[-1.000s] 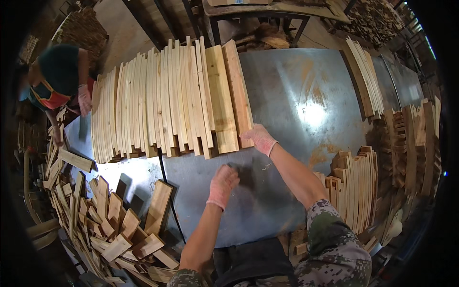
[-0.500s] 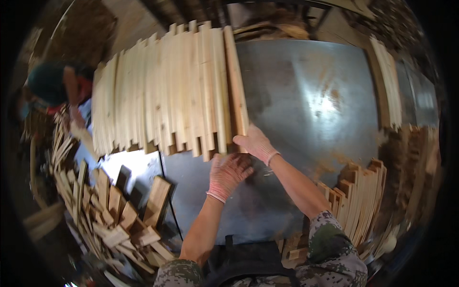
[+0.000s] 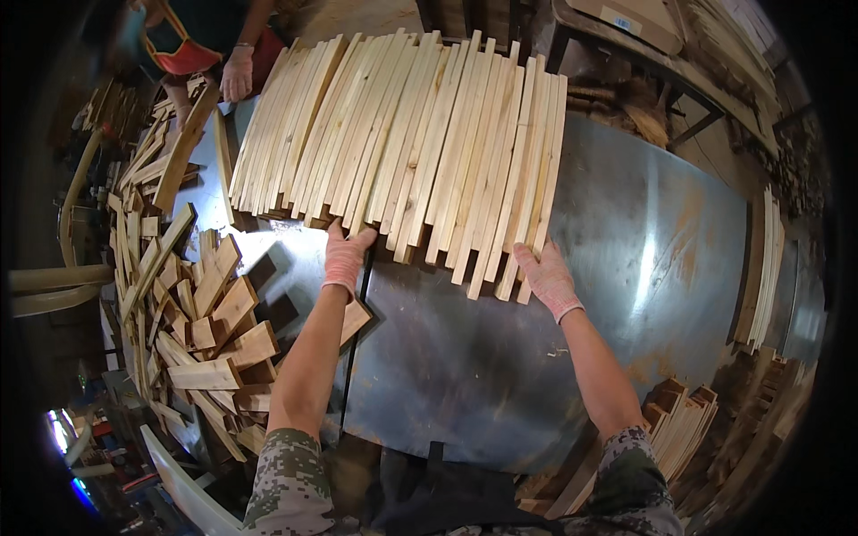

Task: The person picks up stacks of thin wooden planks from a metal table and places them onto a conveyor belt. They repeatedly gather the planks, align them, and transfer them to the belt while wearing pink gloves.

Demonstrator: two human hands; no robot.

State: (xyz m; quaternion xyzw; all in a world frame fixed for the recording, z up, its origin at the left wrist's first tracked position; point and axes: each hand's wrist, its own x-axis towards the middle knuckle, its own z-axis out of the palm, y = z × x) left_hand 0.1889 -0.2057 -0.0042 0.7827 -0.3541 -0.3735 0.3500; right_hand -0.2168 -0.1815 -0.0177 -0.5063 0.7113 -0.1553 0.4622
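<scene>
A wide row of pale wooden strips (image 3: pixel 407 152) stands side by side on the metal table, their near ends uneven. My left hand (image 3: pixel 347 259), in a pinkish knit glove, is against the near ends left of the row's middle, thumb and fingers apart. At the row's right end my right hand (image 3: pixel 547 281), gloved alike, has its thumb over the near end of the outer strips and its fingers along their outer side, partly hidden.
Short board offcuts (image 3: pixel 214 330) lie heaped at the left. A co-worker's gloved hand (image 3: pixel 237 76) is at the far left, near a leaning board (image 3: pixel 186 147). More strips (image 3: pixel 684 424) stand at the near right of the metal table (image 3: pixel 626 232). A wooden bench (image 3: pixel 661 62) is behind.
My left hand has moved left along the near ends of the row. My right hand stays at its right end. The view has shifted left, and the co-worker shows more.
</scene>
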